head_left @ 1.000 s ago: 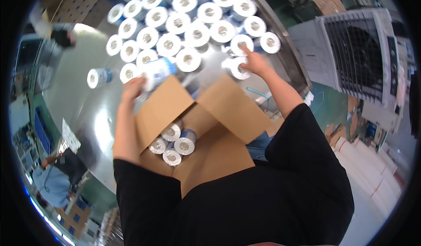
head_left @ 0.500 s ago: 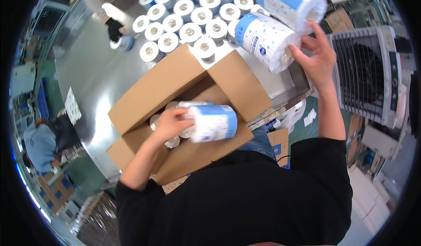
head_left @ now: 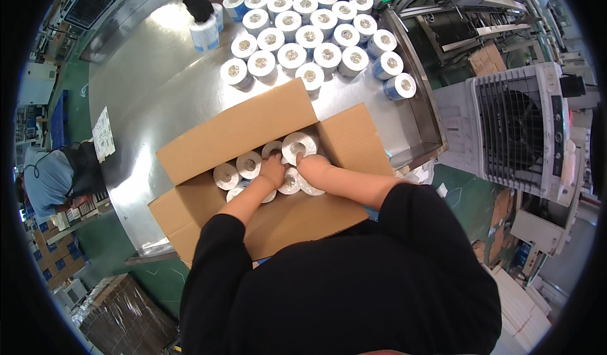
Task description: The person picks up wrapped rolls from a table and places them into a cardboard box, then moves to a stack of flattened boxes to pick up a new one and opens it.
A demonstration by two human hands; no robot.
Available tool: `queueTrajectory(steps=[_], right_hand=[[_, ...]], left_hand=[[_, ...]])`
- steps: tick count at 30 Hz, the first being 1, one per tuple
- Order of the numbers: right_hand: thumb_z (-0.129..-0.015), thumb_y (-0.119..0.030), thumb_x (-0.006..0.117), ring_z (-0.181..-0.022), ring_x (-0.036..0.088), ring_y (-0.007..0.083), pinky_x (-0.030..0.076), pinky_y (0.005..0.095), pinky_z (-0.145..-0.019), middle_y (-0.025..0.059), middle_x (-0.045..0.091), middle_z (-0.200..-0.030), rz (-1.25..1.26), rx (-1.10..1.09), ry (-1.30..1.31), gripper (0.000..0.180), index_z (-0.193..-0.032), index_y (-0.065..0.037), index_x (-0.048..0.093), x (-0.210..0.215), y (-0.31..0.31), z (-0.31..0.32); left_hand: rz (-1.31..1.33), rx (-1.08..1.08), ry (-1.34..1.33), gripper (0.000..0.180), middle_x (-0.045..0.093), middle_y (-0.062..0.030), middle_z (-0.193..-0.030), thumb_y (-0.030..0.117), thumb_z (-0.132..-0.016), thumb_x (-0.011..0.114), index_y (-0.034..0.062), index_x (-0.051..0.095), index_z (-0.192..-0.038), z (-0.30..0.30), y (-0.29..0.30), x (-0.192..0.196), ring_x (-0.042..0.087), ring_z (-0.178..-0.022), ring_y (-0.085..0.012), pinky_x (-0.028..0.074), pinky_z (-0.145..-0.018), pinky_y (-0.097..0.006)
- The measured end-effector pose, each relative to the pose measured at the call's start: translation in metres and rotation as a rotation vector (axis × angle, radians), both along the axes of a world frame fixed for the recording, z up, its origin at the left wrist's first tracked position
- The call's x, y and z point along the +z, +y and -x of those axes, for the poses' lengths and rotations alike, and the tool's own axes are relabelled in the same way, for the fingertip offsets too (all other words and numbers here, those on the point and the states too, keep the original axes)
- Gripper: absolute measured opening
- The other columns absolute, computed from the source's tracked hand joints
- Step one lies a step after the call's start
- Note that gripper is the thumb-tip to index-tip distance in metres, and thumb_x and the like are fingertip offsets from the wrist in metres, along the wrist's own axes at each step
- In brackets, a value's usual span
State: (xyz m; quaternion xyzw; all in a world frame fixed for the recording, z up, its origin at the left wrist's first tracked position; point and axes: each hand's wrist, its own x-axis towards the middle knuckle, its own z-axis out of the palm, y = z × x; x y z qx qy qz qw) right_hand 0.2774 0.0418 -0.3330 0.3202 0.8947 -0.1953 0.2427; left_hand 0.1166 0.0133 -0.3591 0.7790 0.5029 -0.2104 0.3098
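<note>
An open cardboard carton (head_left: 240, 127) stands in front of me with several plastic-wrapped paper rolls (head_left: 248, 164) upright inside. Both hands reach down into it, close together. My right hand (head_left: 312, 170) grips a roll (head_left: 299, 147) that sits higher than its neighbours, the thumb against its near edge. Beside it, my left hand (head_left: 272, 172) is down among the rolls, touching their tops; most of its fingers are hidden. Many more white-and-blue rolls (head_left: 309, 37) stand in rows on the metal table (head_left: 142, 111) beyond the carton.
At the far left of the table, another person's dark-gloved hand (head_left: 198, 7) is by a roll (head_left: 205, 35). A raised metal rim (head_left: 420, 95) bounds the table's right side. Past it stands an air cooler (head_left: 515, 127). Another person in blue (head_left: 49, 174) is at the left.
Both hands have come down into the carton with their rolls: the left from just above it, the right from the upper right. The co-worker's gloved hand has moved farther away.
</note>
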Motion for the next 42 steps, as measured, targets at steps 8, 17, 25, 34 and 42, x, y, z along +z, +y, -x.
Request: queueTrajectory(steps=[8,17,25,34,42], right_hand=[[-0.084,-0.027,0.062,-0.091,0.063,0.0216,0.050,0.0359,-0.076,0.0061,0.067,-0.100,0.679,-0.543,0.701,0.025,-0.103,-0.010,0.066,0.102,0.067,-0.010],[-0.074,-0.034,0.068,-0.100,0.059,0.0356,0.046,0.0403,-0.086,0.0247,0.060,-0.109,-0.424,-1.494,0.218,0.063,-0.118,0.006,0.047,-0.094,0.218,-0.262],[-0.067,-0.025,0.073,-0.095,0.059,0.0381,0.048,0.0423,-0.082,0.0253,0.059,-0.102,-0.177,-1.288,0.216,0.060,-0.112,0.002,0.043,-0.094,0.234,-0.250],[-0.065,-0.018,0.069,-0.085,0.062,0.0355,0.049,0.0419,-0.077,0.0207,0.063,-0.092,-0.032,-0.840,0.061,0.081,-0.138,-0.023,0.035,-0.078,0.276,-0.217],[-0.066,-0.020,0.070,-0.075,0.066,0.0288,0.051,0.0356,-0.069,0.0200,0.065,-0.087,-0.212,-1.096,0.337,0.069,-0.127,0.000,0.047,0.044,0.234,-0.201]], left_hand=[[-0.254,0.758,-0.828,0.014,0.065,-0.0060,-0.085,0.011,-0.086,0.056,0.0017,0.063,-0.094,0.022,0.120,0.151,0.059,-0.078,-0.0142,0.048,-0.072,-0.028],[-0.275,0.501,0.001,0.067,0.042,-0.0224,-0.128,0.049,-0.071,0.067,0.0241,0.048,-0.131,-0.023,0.256,-0.030,0.036,-0.120,-0.0369,0.036,-0.097,-0.047],[-0.465,0.434,0.078,0.047,0.058,-0.0146,-0.095,0.045,-0.068,0.067,0.0161,0.067,-0.105,-0.018,0.266,-0.066,0.052,-0.095,-0.0310,0.042,-0.083,-0.041],[-0.094,0.944,-0.600,0.028,0.063,-0.0010,-0.072,0.018,-0.076,0.068,0.0036,0.069,-0.099,0.051,0.283,0.049,0.053,-0.067,-0.0060,0.042,-0.062,-0.022],[0.280,1.375,-1.349,0.039,0.057,-0.0132,-0.119,0.020,-0.091,0.051,0.0012,0.048,-0.125,0.168,0.072,0.199,0.056,-0.106,-0.0229,0.048,-0.089,-0.034]])
